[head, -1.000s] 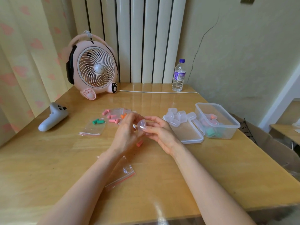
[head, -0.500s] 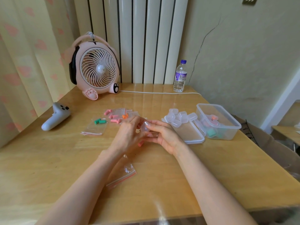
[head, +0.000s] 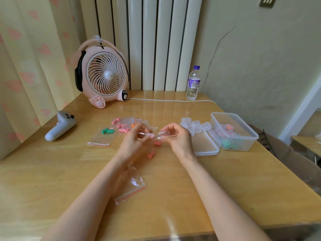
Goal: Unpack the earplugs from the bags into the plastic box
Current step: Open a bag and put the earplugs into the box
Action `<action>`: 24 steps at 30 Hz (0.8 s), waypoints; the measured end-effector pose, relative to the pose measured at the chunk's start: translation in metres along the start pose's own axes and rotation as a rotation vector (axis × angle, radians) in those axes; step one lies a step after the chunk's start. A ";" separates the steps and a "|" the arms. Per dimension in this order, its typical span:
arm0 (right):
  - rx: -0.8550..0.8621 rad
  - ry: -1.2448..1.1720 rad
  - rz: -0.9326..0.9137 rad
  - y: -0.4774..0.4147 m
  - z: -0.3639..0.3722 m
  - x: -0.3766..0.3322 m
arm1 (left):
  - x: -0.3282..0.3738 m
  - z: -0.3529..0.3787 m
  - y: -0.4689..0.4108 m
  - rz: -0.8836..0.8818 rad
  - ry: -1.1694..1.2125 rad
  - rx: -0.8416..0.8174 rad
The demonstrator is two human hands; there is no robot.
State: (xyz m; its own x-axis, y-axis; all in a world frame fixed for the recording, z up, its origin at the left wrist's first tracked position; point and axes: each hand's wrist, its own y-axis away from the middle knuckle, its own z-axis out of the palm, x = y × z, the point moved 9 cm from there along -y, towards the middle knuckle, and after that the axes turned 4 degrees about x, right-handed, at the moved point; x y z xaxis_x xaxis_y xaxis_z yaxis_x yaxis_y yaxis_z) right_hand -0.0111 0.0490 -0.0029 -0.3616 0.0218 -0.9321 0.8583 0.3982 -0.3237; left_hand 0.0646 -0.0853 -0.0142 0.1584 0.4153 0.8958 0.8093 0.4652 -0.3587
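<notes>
Head view: we pinch clear case [head: 161, 134], left hand [head: 132, 139] and right hand [head: 178, 139] fingers [head: 169, 128] curled, likely opening it; next, pick pink earplug [head: 157, 143] just below fingers.

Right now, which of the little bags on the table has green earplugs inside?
The flat bag nearest the grey controller: two green earplugs show through it. The bags farther back show pink; the bag by the forearms looks empty.

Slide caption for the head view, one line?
Left hand and right hand pinch a small clear case over loose pink earplugs; plastic box sits to the right.
</notes>
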 end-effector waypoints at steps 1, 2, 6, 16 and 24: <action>0.009 0.030 -0.026 0.000 0.000 -0.002 | -0.001 0.000 0.001 -0.034 0.058 -0.006; 0.009 0.044 -0.048 0.000 0.001 -0.003 | -0.002 0.001 0.001 -0.069 0.114 -0.019; -0.033 0.197 -0.100 -0.002 0.010 0.005 | -0.001 -0.007 0.002 -0.110 0.209 0.058; -0.107 0.582 -0.148 -0.006 0.030 0.030 | 0.007 -0.033 0.000 0.014 -0.200 0.326; -0.456 0.246 -0.108 0.020 0.051 0.010 | -0.002 -0.043 -0.003 0.012 -0.302 0.385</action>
State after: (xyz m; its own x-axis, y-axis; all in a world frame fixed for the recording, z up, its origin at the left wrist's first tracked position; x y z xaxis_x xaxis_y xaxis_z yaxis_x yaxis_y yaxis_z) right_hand 0.0213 0.0106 -0.0272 -0.5609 0.1518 -0.8139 0.5859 0.7673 -0.2606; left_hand 0.0861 -0.1215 -0.0034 -0.0511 0.6042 0.7952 0.5315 0.6906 -0.4905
